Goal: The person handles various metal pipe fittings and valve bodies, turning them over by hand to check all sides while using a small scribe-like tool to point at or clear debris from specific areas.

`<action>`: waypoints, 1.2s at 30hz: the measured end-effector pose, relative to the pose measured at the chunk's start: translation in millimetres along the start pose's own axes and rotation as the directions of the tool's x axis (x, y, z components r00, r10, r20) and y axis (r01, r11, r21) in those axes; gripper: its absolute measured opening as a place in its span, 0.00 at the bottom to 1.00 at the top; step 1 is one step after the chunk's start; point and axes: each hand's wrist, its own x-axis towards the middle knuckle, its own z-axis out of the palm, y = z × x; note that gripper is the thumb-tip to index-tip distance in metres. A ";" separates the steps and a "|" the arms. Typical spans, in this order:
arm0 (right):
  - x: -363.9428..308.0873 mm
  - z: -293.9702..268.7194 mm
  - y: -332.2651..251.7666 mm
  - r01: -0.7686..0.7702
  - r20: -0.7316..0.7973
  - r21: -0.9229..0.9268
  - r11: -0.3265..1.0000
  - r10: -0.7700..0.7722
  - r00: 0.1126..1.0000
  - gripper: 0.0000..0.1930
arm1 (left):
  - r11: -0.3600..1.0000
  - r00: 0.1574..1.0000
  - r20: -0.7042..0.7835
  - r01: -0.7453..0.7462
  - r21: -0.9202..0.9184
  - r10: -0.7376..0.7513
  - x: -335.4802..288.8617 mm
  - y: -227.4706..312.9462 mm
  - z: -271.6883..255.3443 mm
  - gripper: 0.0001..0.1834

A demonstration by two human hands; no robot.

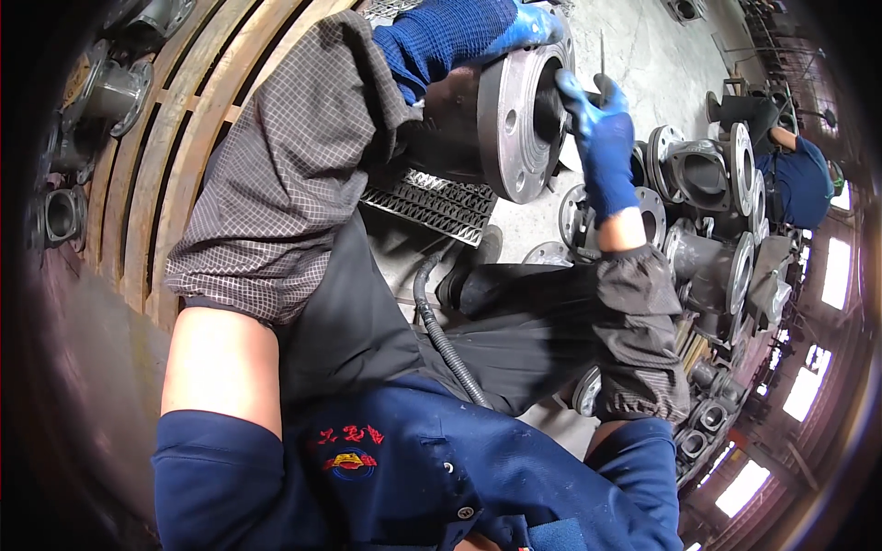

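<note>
Blue-gloved hands meet at a large flanged casting (501,151), its end turned toward 1 o'clock, on a shop floor (652,46) crowded with similar parts. The left hand (516,29) lies across the top of the flange from 12 o'clock, its fingers close together; how firmly they grip cannot be told. At 1 o'clock the right hand (602,119) meets the mouth of the casting's round bore (549,119), thumb and fingers parted. A thin rod (603,50) shows just above them; whether the hand pinches it is unclear. The bore is dark, and its depths cannot be read.

A metal grate (436,204) shows just below the casting, and a ribbed hose (441,340) curves near the worker's legs toward 6 o'clock. Toward 3 o'clock, hollow bodies (703,174) crowd together, one with a wide, squarish opening, shadowed inside. Smaller castings (712,418) cluster at 4 o'clock, their round mouths also dark. At 10 o'clock runs a slatted wooden pallet (175,138); beyond its slats stands another flanged piece (115,96), and at 9 o'clock a square-faced part (62,216) shows a round hole. A co-worker (795,188) in blue bends near 2 o'clock.
</note>
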 end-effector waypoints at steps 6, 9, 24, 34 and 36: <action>-31.5 12.4 2.3 -0.169 -0.011 0.218 0.961 0.175 0.985 0.24 | 0.993 0.996 -0.015 0.082 -0.084 -0.083 -6.0 3.5 6.1 0.14; -57.9 -19.5 -4.6 -0.256 0.117 0.418 0.871 0.228 0.967 0.18 | 0.999 0.999 0.002 0.041 -0.035 -0.041 -5.4 0.5 1.6 0.13; -64.5 23.9 -10.0 -0.358 0.335 0.766 0.534 0.144 0.931 0.24 | 0.955 0.957 -0.014 0.287 -0.073 -0.289 -32.3 -12.8 -51.4 0.22; -54.9 79.6 -79.7 0.485 0.222 0.103 0.868 -0.495 0.840 0.19 | 0.714 0.658 -0.303 0.547 -0.437 -0.690 -119.7 -29.1 -124.1 0.22; -60.1 98.9 -102.9 0.330 0.274 0.351 0.876 -0.433 0.859 0.20 | 0.748 0.656 -0.364 0.545 -0.379 -0.661 -125.1 -34.4 -145.2 0.22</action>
